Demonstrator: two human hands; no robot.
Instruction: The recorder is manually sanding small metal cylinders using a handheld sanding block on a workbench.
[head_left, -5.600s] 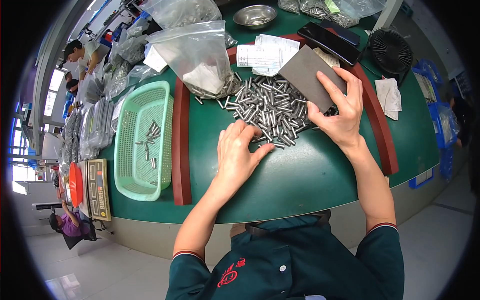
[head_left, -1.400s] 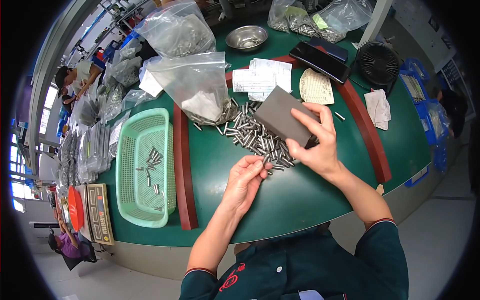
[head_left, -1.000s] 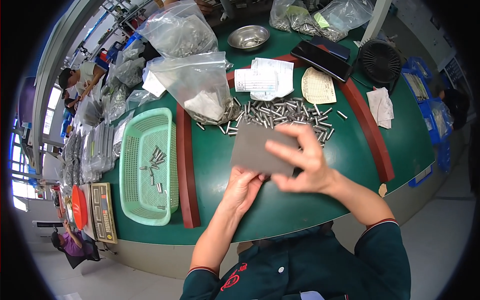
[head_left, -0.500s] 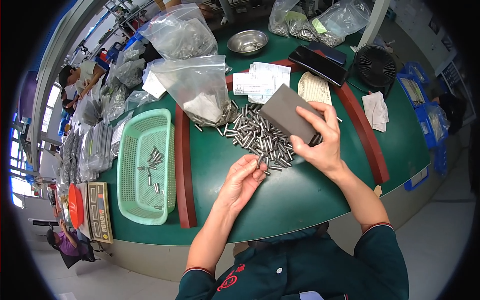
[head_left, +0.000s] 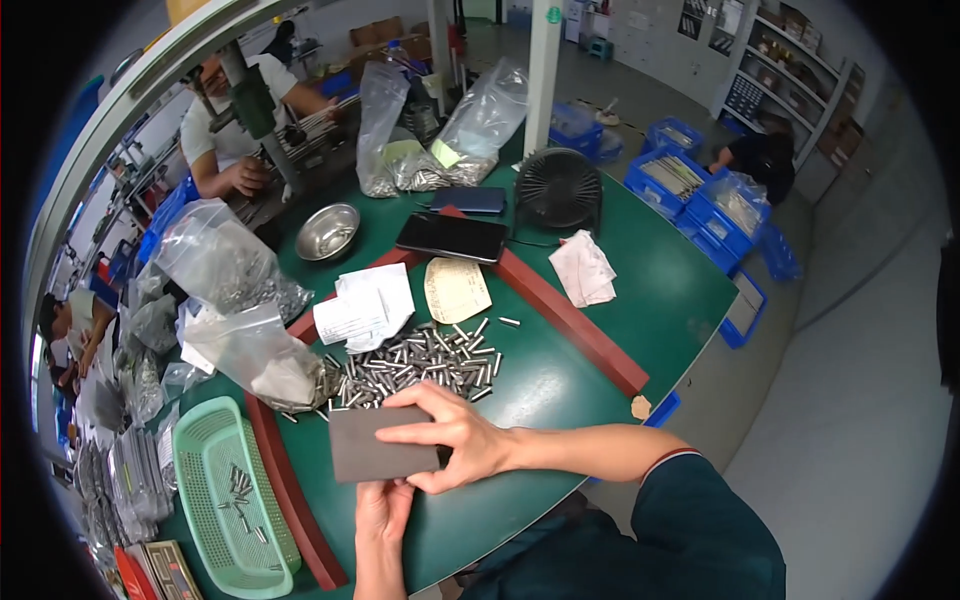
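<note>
A flat grey-brown rectangular block (head_left: 375, 455) is gripped by my right hand (head_left: 455, 440), its fingers spread over the top face and the thumb at the near edge. Close under the block's near edge is my left hand (head_left: 382, 510), its fingers curled and their tips hidden behind the block, so what they hold does not show. Just beyond the block lies a pile of short shiny metal pins (head_left: 425, 362) on the green table (head_left: 540, 395). A green plastic basket (head_left: 195, 500) to the left has several similar pins in it.
Red-brown bars (head_left: 575, 325) border the work area. Papers (head_left: 370, 305), a black phone (head_left: 452, 237), a steel bowl (head_left: 328, 232) and a black fan (head_left: 560, 190) stand beyond. A clear bag (head_left: 260, 350) leans at the pile's left. A co-worker (head_left: 235, 130) sits across.
My view has swung right. My right hand has brought the block down and left over my left hand, covering its fingertips, which earlier pinched a metal pin.
</note>
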